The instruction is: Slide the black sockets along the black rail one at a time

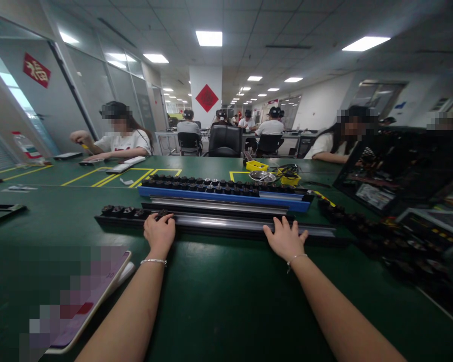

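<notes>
A long black rail (219, 223) with a shiny metal strip lies across the green table. Several small black parts (123, 211) sit in a row at its left end. My left hand (159, 234) has its fingers curled over the rail, on a small dark part just right of that row. Toward the rail's right end rests my right hand (286, 237), fingers spread on the near side and top. Behind lie a second black rail (219, 205) and a blue rail (226, 195) filled with several black parts, with a bare metal stretch near its right end.
A phone (94, 296) is propped at the front left. Heaped black parts (407, 251) and an open computer case (407, 171) stand at the right. A metal dish (262, 176) and yellow trays (256, 166) are at the back. Two people sit across the table.
</notes>
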{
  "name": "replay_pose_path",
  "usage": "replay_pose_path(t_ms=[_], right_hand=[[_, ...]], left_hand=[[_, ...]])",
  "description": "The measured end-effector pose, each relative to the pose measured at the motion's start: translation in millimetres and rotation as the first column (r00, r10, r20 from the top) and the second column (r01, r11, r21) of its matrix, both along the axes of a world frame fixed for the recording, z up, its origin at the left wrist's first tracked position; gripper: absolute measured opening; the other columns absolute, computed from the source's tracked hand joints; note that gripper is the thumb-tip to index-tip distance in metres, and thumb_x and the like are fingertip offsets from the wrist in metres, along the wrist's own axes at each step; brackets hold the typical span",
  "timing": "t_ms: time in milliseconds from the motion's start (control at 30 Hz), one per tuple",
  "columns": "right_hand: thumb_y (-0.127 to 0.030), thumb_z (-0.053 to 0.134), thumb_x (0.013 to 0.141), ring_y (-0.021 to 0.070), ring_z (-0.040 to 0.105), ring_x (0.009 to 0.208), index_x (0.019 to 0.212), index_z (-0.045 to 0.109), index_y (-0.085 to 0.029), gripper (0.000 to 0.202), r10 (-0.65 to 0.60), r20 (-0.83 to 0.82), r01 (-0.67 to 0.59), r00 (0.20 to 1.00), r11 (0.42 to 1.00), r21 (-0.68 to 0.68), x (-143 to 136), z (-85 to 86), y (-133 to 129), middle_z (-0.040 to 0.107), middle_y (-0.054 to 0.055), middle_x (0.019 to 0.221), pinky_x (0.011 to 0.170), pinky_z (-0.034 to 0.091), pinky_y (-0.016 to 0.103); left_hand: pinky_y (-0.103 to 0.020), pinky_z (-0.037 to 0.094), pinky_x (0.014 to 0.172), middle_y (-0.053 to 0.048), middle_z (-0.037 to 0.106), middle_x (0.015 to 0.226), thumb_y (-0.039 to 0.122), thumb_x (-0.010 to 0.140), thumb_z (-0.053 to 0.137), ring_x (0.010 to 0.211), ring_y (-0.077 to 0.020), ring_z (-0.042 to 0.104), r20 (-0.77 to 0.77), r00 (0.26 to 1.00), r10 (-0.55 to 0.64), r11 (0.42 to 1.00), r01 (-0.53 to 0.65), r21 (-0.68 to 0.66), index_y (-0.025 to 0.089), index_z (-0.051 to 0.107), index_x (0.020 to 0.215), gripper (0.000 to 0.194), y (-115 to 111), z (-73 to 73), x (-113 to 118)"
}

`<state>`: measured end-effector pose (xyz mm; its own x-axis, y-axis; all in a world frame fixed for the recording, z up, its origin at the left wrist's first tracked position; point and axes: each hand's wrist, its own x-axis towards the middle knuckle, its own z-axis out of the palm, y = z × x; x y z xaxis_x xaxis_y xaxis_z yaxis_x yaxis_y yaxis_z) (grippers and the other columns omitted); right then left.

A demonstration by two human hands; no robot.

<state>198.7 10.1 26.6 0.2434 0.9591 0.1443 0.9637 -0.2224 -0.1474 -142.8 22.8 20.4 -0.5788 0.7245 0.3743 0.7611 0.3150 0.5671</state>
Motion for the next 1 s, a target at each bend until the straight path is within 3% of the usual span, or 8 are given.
replay_pose_path(t_ms=[100, 200, 400, 1000], right_hand=[[-0.049, 0.021, 0.089, 0.0383, 0.021, 0.134, 0.135, 0.044, -0.027, 0.056, 0.018, 0.005, -0.019, 1.0, 0.996, 0.092, -10.2, -2.4, 0.5, 0.036, 0.009, 0.145, 0.099, 0.014, 0.068], [-0.04, 0.019, 0.092, 0.027, 0.022, 0.135, 0.132, 0.048, -0.03, 0.05, 0.177, 0.067, -0.186, 0.982, 0.965, 0.182, -12.7, -6.7, -1.5, 0.041, 0.002, 0.142, 0.105, 0.013, 0.061], [-0.054, 0.024, 0.09, 0.0256, 0.028, 0.133, 0.134, 0.044, -0.033, 0.052, 0.422, 0.175, -0.449, 0.889, 0.88, 0.158, -13.6, -8.1, -4.3, 0.04, 0.001, 0.143, 0.106, 0.014, 0.059], [-0.053, 0.03, 0.09, 0.0266, 0.034, 0.13, 0.127, 0.052, -0.032, 0.048, 0.437, 0.182, -0.468, 0.881, 0.862, 0.193, -12.0, -11.1, 3.0, 0.042, 0.001, 0.142, 0.104, 0.023, 0.055]], left_hand=[[-0.046, 0.034, 0.102, -0.011, 0.047, 0.126, 0.029, 0.08, 0.044, 0.122, -0.0303, 0.04, -0.02, 1.0, -0.007, 1.0, 0.007, -0.022, 0.025, 0.071, 0.099, 0.033, -0.1, -0.1, 0.8], [-0.049, 0.028, 0.105, -0.01, 0.045, 0.133, 0.03, 0.082, 0.042, 0.131, -0.0318, 0.031, -0.049, 0.999, -0.019, 0.998, 0.016, -0.064, 0.029, 0.069, 0.104, 0.034, 1.2, -1.6, 1.9], [-0.048, 0.027, 0.105, -0.009, 0.048, 0.133, 0.031, 0.083, 0.042, 0.131, -0.0299, 0.031, -0.077, 0.997, -0.017, 0.994, 0.009, -0.107, 0.031, 0.068, 0.107, 0.035, 3.3, -2.8, 3.1], [-0.044, 0.034, 0.1, -0.011, 0.052, 0.126, 0.03, 0.082, 0.045, 0.119, -0.0295, 0.044, -0.136, 0.991, -0.006, 0.997, -0.005, -0.081, 0.03, 0.066, 0.111, 0.036, 4.6, -1.0, 13.9]])
